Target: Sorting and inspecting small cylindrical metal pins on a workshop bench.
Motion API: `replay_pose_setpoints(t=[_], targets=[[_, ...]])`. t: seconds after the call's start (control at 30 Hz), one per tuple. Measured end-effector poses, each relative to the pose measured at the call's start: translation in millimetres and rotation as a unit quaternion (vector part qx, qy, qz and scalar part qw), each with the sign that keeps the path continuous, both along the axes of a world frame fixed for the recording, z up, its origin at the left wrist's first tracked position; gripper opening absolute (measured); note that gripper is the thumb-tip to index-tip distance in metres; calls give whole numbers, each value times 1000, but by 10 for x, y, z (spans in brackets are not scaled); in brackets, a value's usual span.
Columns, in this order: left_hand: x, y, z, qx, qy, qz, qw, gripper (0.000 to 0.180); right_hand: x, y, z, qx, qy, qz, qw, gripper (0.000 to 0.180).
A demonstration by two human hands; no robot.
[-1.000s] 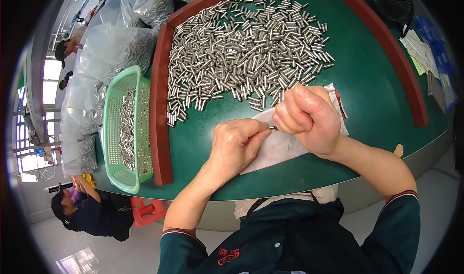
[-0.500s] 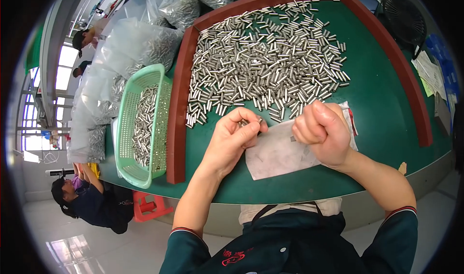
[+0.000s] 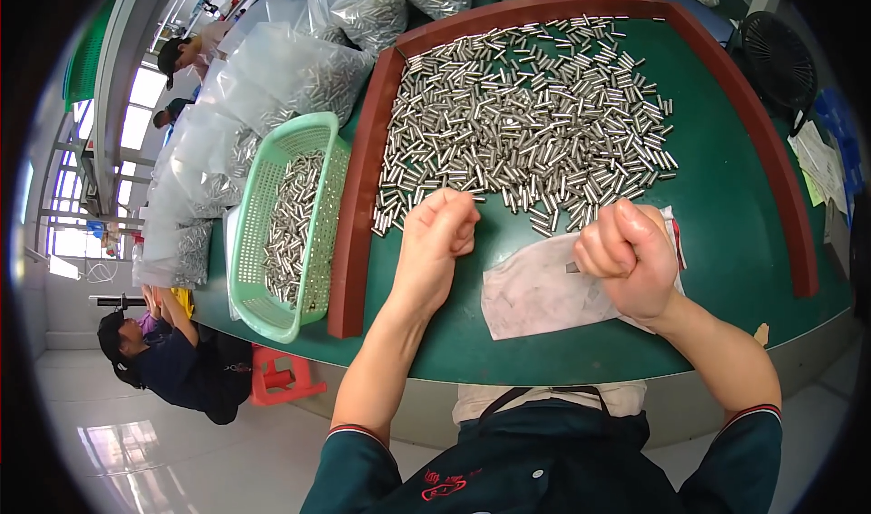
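My left hand (image 3: 440,237) is closed in a fist, its back turned up, at the near edge of a wide heap of short shiny metal pins (image 3: 535,128). The fingers hide the metal pins that showed in this hand a moment before. To its right, my right hand (image 3: 631,260) is also a fist, raised above a whitish stained cloth bag (image 3: 535,301) lying on the green tabletop (image 3: 435,351). What that fist holds, if anything, is hidden. A small grey piece (image 3: 572,267) shows beside its curled fingers; whether it lies on the cloth or sticks out of the hand I cannot tell.
A dark red frame (image 3: 358,205) borders the heap. Left of it stands a green plastic basket (image 3: 240,269) with more pins, beside clear bags (image 3: 263,78) of metal parts. A black fan (image 3: 778,56) is at the far right. A co-worker (image 3: 186,369) sits at the left near a red stool (image 3: 283,378).
My left hand has rolled over and closed, hiding the pins that showed at its fingertips. My right hand stays a fist above the cloth. The whole view has shifted slightly.
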State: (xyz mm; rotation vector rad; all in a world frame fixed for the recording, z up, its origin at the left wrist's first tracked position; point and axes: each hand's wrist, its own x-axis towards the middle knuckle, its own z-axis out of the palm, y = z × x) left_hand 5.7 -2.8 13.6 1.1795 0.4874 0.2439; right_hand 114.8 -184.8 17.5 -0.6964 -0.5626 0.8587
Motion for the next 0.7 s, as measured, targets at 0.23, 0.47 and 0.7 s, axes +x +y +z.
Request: replay_pose_setpoints(t=[0.23, 0.47, 0.7], targets=[[155, -215, -26, 602, 70, 7, 796, 12, 10, -12, -11, 8, 8, 10, 1000, 43], [193, -137, -65, 686, 17, -23, 727, 11, 12, -3, 17, -11, 1, -2, 1000, 45], [58, -119, 56, 625, 78, -70, 774, 10, -2, -10, 14, -16, 2, -2, 1000, 45]])
